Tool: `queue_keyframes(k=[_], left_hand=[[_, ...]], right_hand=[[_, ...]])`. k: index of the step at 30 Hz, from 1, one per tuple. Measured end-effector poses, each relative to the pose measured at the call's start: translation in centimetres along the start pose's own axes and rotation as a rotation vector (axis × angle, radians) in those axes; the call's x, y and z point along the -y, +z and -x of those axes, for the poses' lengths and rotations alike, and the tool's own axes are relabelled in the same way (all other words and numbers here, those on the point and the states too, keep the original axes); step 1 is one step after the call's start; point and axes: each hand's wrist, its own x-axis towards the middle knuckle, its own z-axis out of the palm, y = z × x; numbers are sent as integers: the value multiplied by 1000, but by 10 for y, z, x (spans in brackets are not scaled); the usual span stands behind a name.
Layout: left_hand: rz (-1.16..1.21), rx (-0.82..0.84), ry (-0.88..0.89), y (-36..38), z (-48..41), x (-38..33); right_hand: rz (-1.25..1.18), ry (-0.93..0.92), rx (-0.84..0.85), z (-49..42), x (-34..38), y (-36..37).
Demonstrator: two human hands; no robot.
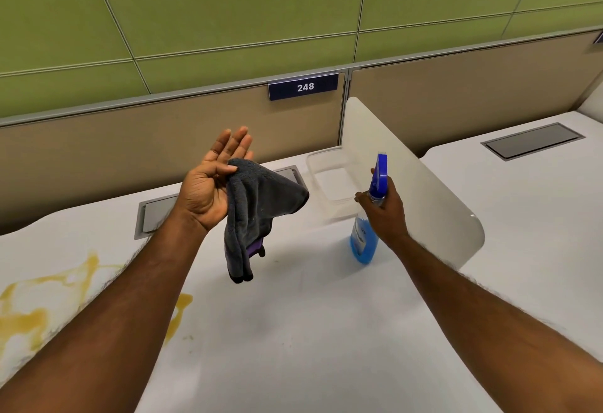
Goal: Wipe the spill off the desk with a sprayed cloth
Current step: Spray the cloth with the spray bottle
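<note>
Head view, looking down over both forearms onto a white bench (310, 331); left hand (208, 191) raised palm-up above the bench, fingers spread and extended, thumb pinching one edge of a dark grey microfibre cloth (257, 210) against the palm; the cloth hangs free below the hand, folded on itself, a purple tag showing near its lower part, its bottom corner clear of the bench surface; right hand (385, 207) closed around the neck of a spray bottle (368, 217), index finger forward by the trigger; bottle with blue trigger head, clear body, blue liquid in the lower part, nozzle pointing away from the camera, just right of the cloth and apart from it; whether the bottle base rests on the bench or is lifted, cannot tell; yellow spill (36, 308) spread in streaks and pools over the left part of the bench, partly hidden under the left forearm, a further patch showing just right of that forearm; clear plastic container (329, 181) at the back of the bench, between the two hands; grey cable hatch (153, 213) set into the bench behind the left wrist; white divider panel (424, 191) upright along the right edge; blue number plate (303, 86) reading 248 on the beige partition behind.
</note>
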Motion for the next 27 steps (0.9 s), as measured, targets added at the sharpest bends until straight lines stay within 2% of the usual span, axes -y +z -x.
queue_keyframes(k=[6, 8, 10, 11, 12, 16, 20, 22, 24, 27], left_hand=[[-3, -7, -13, 3, 6, 0], [1, -7, -16, 4, 10, 0], [7, -18, -18, 6, 16, 0], [10, -29, -17, 7, 19, 0], [6, -46, -18, 8, 21, 0], [-37, -81, -43, 13, 37, -1], [-103, -84, -48, 13, 58, -11], [-132, -80, -42, 12, 68, -19], [-159, -75, -25, 7, 80, -31], [-248, -95, 6, -4, 99, -51]], right_hand=[[37, 80, 67, 14, -5, -9], [69, 34, -97, 35, -10, -13], [184, -136, -347, 67, -15, -14], [224, -224, -399, 80, -16, -10], [228, -298, -377, 90, -12, -4], [198, -461, -9, 97, 24, 31], [373, -330, 410, 85, 68, 56], [440, -324, 570, 81, 80, 61], [472, -333, 670, 81, 90, 64], [506, -369, 704, 89, 107, 73]])
